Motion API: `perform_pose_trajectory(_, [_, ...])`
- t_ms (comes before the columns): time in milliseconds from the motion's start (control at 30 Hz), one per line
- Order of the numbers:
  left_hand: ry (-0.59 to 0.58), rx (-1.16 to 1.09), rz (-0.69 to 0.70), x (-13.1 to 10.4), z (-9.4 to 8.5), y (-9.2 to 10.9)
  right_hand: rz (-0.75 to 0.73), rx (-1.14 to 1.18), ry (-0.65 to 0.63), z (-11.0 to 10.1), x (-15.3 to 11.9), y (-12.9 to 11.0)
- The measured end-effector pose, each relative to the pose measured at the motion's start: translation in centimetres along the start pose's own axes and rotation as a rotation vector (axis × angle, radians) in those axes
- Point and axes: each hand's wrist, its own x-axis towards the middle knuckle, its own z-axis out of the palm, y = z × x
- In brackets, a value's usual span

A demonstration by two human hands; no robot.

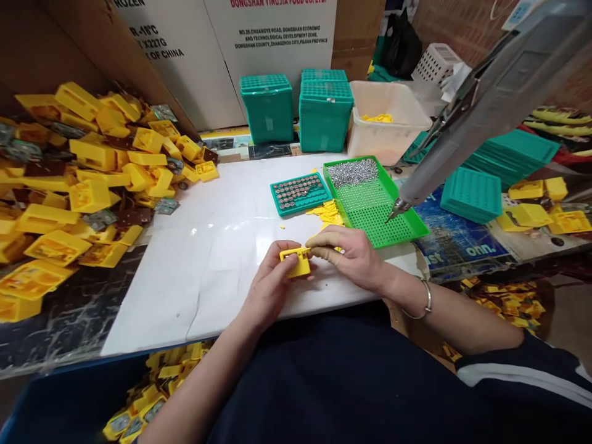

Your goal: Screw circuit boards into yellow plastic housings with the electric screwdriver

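My left hand (272, 277) grips a small yellow plastic housing (300, 266) over the front part of the white work surface (222, 246). The fingers of my right hand (349, 251) are pinched at the housing's upper right edge, on what looks like a small yellow piece (306, 249). Just behind my right hand lies a pile of flat yellow pieces (328, 213). Beyond it are a teal tray (282, 211) of round metal cells and a green perforated tray (370, 206) with many small screws at its far end.
A grey electric screwdriver (467, 105) hangs over the green tray at the right. Yellow housings (92, 197) are heaped at the left. Teal tray stacks (272, 114) and a white bin (386, 129) stand at the back. A blue bin (60, 394) is below the left edge.
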Motion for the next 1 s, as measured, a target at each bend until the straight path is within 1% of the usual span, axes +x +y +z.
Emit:
perform_pose_trajectory(33, [-0.012,0.039,0.027,-0.1,0.0,-0.2,0.092,0.087,0.017,0.1,0.0,-0.3])
perform_pose_trajectory(100, [-0.041,0.126,0.077,-0.4,0.2,-0.6,0.231,0.214,0.009,0.2,0.0,-0.9])
perform_pose_trajectory(200, [-0.069,0.279,0.142,-0.7,0.5,-0.8,0.343,0.292,-0.022,0.4,-0.1,-1.4])
perform_pose_trajectory(333, [-0.065,0.484,0.254,-0.9,0.7,-0.7,0.353,0.232,-0.067,0.3,0.0,-1.6])
perform_pose_trajectory(433, [-0.066,0.565,0.298,-1.0,0.8,-0.7,0.361,0.149,-0.110,-0.3,0.4,-1.7])
perform_pose_trajectory(500, [-0.068,0.610,0.315,-1.1,0.8,-0.7,0.371,0.098,-0.177,-0.8,0.7,-1.8])
perform_pose_trajectory(600, [-0.089,0.668,0.330,-1.2,0.6,-0.6,0.343,0.014,-0.323,-1.3,1.1,-1.6])
perform_pose_trajectory(667, [-0.120,0.665,0.329,-1.2,0.3,-0.6,0.303,-0.057,-0.365,-1.1,1.0,-1.4])
perform_pose_trajectory(800, [-0.151,0.644,0.328,-1.3,-0.1,-0.5,0.275,-0.156,-0.319,0.1,-0.1,-1.1])
perform_pose_trajectory(867, [-0.143,0.622,0.281,-1.3,-0.1,-0.5,0.248,-0.165,-0.318,0.0,-0.6,-1.1])
perform_pose_trajectory(900, [-0.140,0.582,0.231,-1.3,0.0,-0.5,0.201,-0.181,-0.272,-0.3,-0.7,-1.1])
perform_pose_trajectory(933, [-0.134,0.520,0.168,-1.3,0.2,-0.4,0.128,-0.214,-0.168,-0.9,-0.6,-1.1])
perform_pose_trajectory(967, [-0.122,0.443,0.104,-1.2,0.4,-0.4,0.038,-0.264,0.003,-1.8,-0.3,-1.0])
perform_pose_trajectory(1000, [-0.106,0.358,0.044,-1.1,0.6,-0.4,-0.051,-0.320,0.234,-2.9,0.1,-0.8])
